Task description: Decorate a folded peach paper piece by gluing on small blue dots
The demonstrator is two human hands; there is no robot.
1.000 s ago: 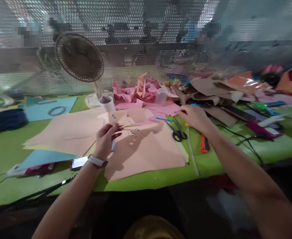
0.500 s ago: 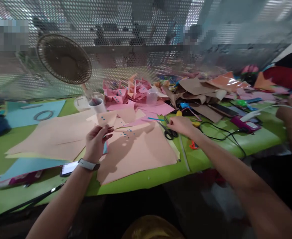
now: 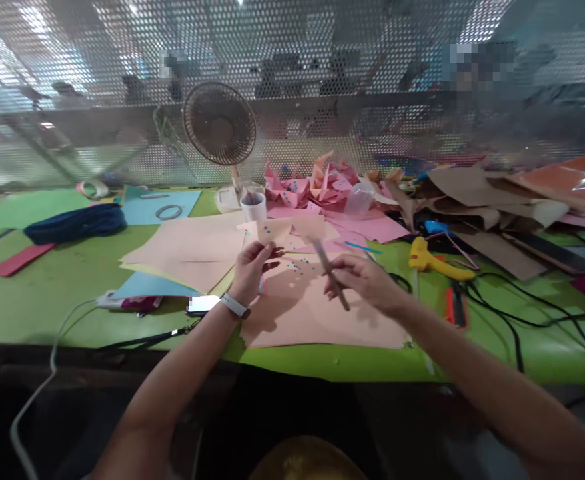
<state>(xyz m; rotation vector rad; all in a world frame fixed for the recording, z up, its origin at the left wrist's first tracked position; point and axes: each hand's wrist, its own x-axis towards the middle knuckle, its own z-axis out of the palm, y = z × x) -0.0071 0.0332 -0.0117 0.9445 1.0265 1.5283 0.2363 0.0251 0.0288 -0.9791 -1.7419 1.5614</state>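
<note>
My left hand [image 3: 253, 270], with a watch on its wrist, is closed at the near edge of a small peach paper piece [image 3: 277, 231] with blue dots. The thumb and fingers pinch it. My right hand [image 3: 360, 279] grips a thin brown stick-like tool [image 3: 336, 283], tilted, its paler upper end blurred by motion; its exact kind cannot be made out. Under both hands lies a large peach sheet [image 3: 312, 320], with several tiny blue dots [image 3: 302, 265] scattered between them. Black scissors handles [image 3: 401, 281] show partly behind my right wrist.
A yellow glue gun [image 3: 435, 261], an orange-and-black cutter [image 3: 456, 305] and black cables lie right. Behind are a white cup [image 3: 253, 208], a fan [image 3: 220, 123] and folded pink paper [image 3: 317, 183]. Peach sheets [image 3: 187, 247], a phone [image 3: 205, 305] and a dark blue pouch [image 3: 75, 223] lie left.
My right hand has picked up the stick-like tool from near the scissors and brought it leftward over the peach sheet. My left hand keeps its pinch. The view has turned left.
</note>
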